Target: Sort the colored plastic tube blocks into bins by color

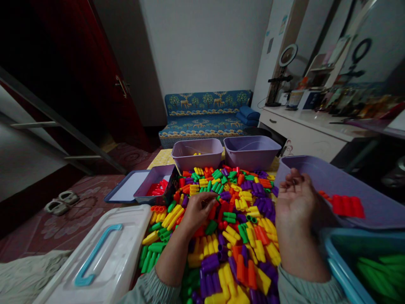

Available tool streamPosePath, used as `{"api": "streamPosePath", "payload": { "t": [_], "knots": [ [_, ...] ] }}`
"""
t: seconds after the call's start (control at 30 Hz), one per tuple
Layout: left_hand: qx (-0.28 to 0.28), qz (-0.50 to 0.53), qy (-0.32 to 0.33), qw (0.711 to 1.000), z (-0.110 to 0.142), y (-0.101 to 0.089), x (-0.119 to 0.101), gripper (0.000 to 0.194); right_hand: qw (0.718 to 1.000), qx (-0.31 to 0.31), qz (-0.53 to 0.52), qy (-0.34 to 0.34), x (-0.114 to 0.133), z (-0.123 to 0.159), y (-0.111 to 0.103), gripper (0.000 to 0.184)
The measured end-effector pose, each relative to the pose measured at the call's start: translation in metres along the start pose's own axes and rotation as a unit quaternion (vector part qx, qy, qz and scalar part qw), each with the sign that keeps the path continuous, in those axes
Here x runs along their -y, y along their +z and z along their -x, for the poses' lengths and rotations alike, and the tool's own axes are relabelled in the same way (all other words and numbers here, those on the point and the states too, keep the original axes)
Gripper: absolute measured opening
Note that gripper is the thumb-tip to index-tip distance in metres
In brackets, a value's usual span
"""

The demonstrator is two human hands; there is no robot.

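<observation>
A heap of plastic tube-shaped pieces [234, 219] in yellow, green, purple, orange and red covers the table in front of me. My left hand [198, 209] reaches down into the heap near its middle, fingers curled on the pieces; what it grips is hidden. My right hand [295, 202] hovers palm-up at the rim of a purple bin [363, 185] on the right, fingers loosely curled, nothing visible in them. Red pieces [344, 205] lie inside that bin.
Two purple bins [196, 154] [251, 151] stand at the heap's far edge; a smaller purple tray [155, 185] with red pieces sits left. A white lid with a blue handle [98, 253] lies near left. A blue bin [373, 270] of green pieces is at right.
</observation>
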State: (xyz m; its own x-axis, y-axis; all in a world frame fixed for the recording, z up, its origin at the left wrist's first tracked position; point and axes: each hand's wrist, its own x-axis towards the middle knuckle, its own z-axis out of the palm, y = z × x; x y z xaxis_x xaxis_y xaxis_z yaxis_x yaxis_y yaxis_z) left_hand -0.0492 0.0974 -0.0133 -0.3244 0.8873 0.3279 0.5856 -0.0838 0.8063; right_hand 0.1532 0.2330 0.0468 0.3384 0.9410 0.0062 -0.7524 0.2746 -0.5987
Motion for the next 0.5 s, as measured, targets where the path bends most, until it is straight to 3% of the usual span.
{"api": "streamPosePath", "payload": {
  "t": [0.13,0.23,0.37,0.5],
  "knots": [
    [0.001,-0.025,0.006,1.000,0.000,0.001,0.004,0.023,0.994,0.056,0.089,0.042,-0.007,0.014,0.004,0.022],
    [-0.012,-0.049,0.019,0.999,-0.001,0.000,0.009,0.023,0.951,0.188,0.234,0.076,-0.015,0.023,0.006,0.028],
    [-0.024,-0.100,0.018,0.995,-0.002,-0.001,0.016,0.024,0.811,0.384,0.435,0.077,-0.030,0.028,0.001,0.031],
    [0.007,-0.152,-0.004,0.988,0.000,-0.003,0.012,0.028,0.625,0.484,0.612,0.011,-0.038,0.034,-0.008,0.027]
  ]
}}
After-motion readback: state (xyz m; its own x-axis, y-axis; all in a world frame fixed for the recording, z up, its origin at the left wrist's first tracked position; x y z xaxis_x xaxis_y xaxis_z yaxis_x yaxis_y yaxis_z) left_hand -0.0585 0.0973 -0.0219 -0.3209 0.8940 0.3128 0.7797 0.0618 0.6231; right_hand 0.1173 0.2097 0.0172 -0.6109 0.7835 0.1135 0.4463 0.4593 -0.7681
